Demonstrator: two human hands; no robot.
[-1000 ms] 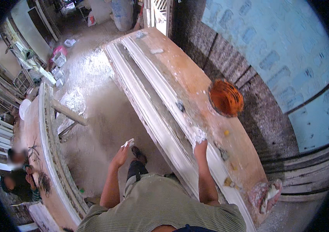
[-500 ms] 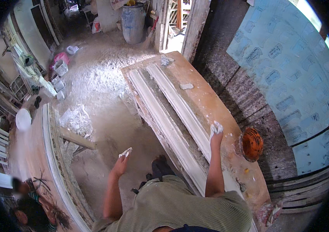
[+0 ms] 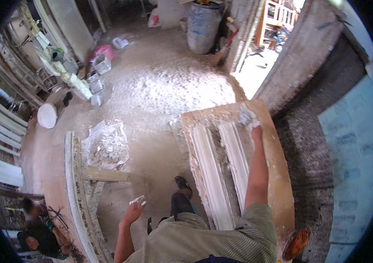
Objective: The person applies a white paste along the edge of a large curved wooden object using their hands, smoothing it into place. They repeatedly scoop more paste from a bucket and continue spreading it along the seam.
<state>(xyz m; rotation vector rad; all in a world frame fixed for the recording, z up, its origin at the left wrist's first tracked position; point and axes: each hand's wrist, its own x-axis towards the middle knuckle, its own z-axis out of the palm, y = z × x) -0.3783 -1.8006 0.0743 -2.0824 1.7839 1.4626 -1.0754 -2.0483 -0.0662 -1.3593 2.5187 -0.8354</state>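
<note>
My right hand (image 3: pixel 256 127) reaches to the far end of the wooden table, its fingers coated in white. It is at a crumpled grey-white lump (image 3: pixel 245 116); the fingertips blend into the lump, so their grip is unclear. Left of that arm, two long white plaster-like mouldings (image 3: pixel 215 175) lie side by side on the table (image 3: pixel 278 175), with grey residue between them. My left hand (image 3: pixel 133 211) hangs over the floor left of the table, holding nothing, its white-smeared fingers stretched out.
An orange-and-black bowl (image 3: pixel 296 243) sits at the table's near right. On the left stand another long moulding (image 3: pixel 70 184) and a wooden brace (image 3: pixel 107 174); a person (image 3: pixel 41 232) is beyond. A white-dusted sheet (image 3: pixel 106 144) lies on the floor. A blue barrel (image 3: pixel 204 28) stands near the doorway.
My right hand has moved from above the mouldings to the lump at the table's far end. The view has shifted forward along the table. My left hand stays low, still free.
</note>
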